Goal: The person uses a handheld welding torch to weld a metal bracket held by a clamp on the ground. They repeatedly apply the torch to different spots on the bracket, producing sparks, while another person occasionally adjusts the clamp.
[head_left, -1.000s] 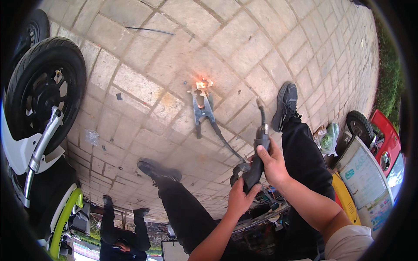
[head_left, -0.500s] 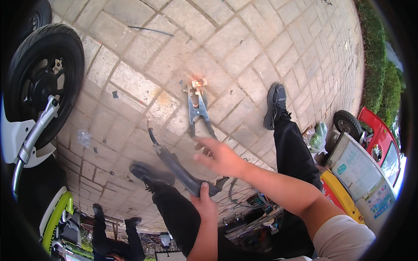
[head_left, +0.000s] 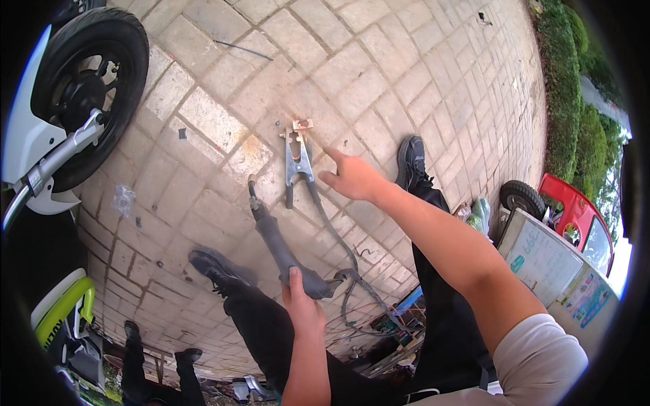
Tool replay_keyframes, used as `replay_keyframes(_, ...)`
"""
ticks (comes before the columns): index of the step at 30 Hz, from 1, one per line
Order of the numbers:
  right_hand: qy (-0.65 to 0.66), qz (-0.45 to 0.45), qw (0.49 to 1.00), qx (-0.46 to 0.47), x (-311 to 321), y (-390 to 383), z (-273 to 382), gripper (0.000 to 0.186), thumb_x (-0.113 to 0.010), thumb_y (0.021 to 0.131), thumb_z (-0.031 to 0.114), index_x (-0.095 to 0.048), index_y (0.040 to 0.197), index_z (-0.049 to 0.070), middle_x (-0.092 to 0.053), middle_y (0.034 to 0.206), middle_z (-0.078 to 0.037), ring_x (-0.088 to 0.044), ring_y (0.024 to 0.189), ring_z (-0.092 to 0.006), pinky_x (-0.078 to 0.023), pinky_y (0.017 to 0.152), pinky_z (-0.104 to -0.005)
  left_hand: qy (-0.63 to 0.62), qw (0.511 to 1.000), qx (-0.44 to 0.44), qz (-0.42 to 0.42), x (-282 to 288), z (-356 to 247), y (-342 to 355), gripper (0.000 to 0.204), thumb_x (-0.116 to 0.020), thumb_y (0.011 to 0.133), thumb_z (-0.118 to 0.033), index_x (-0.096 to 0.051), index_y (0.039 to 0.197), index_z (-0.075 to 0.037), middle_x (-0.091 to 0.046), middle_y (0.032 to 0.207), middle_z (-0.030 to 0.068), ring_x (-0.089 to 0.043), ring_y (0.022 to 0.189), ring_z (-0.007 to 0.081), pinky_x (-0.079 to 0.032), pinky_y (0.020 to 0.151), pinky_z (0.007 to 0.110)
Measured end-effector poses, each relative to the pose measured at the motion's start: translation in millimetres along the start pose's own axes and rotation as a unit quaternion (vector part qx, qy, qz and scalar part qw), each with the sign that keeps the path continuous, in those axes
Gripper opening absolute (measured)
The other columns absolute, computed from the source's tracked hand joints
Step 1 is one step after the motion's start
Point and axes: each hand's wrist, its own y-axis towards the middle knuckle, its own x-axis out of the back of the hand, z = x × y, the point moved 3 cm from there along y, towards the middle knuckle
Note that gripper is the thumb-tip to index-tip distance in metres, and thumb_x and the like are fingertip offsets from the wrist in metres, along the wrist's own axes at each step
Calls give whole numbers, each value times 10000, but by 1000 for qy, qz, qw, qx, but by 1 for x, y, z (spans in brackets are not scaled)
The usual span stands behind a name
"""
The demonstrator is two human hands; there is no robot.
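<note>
My left hand (head_left: pixel 301 304) is wrapped round the black handle of a welding torch (head_left: pixel 273 243), its thumb along the top. The torch's curved neck and copper-coloured tip (head_left: pixel 252 181) point away from me, left of a metal ground clamp (head_left: pixel 296 169). That clamp lies on the paving, with a small metal piece (head_left: pixel 302 124) at its jaws. My right hand (head_left: pixel 353 177) hovers just right of the clamp, empty, index finger stretched toward it and thumb apart. A dark cable (head_left: pixel 333 227) trails from the clamp back toward the torch's rear end.
A motorbike wheel (head_left: pixel 91 95) stands at the left. My shoes (head_left: pixel 213 265) are planted on the paving bricks (head_left: pixel 399 88). A thin rod (head_left: pixel 244 49) lies beyond the clamp. At the right are a whitish panel (head_left: pixel 535 254) and a red vehicle (head_left: pixel 565 203). Another person's legs (head_left: pixel 132 358) show at lower left.
My right hand has moved away from me and right, from above the clamp's handles to beside its jaws, index finger now extended. The orange glow at the metal piece has faded.
</note>
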Motion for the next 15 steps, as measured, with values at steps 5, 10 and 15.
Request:
replay_keyframes(5, 34, 30, 996, -81, -50, -113, -68, 632, -634, 904, 371, -508, 1381, -25, -661, 1136, -309, -625, 1097, -456, -493, 964, -484, 62, 997, -38, 4, 4, -7, -7, 397, -631, 987, -388, -538, 1199, -67, -573, 1003, 34, -587, 907, 172, -478, 782, 351)
replay_keyframes(10, 30, 104, 983, -147, -125, -124, -125, 595, -652, 883, 415, -594, 1314, 9, -694, 1105, -266, -646, 1081, -428, -506, 954, -471, 13, 998, -40, -45, 2, -3, -12, 407, -617, 1001, -369, -547, 1237, -45, -582, 1064, 43, -558, 991, 172, -459, 864, 348)
replay_keyframes(15, 116, 56, 986, -109, -153, -96, -127, 548, -663, 887, 386, -615, 1279, 7, -714, 1001, -237, -682, 977, -390, -525, 878, -457, 41, 993, -58, -94, 1, 5, 3, 423, -613, 1002, -394, -544, 1235, -48, -598, 1077, 49, -576, 985, 183, -477, 849, 345)
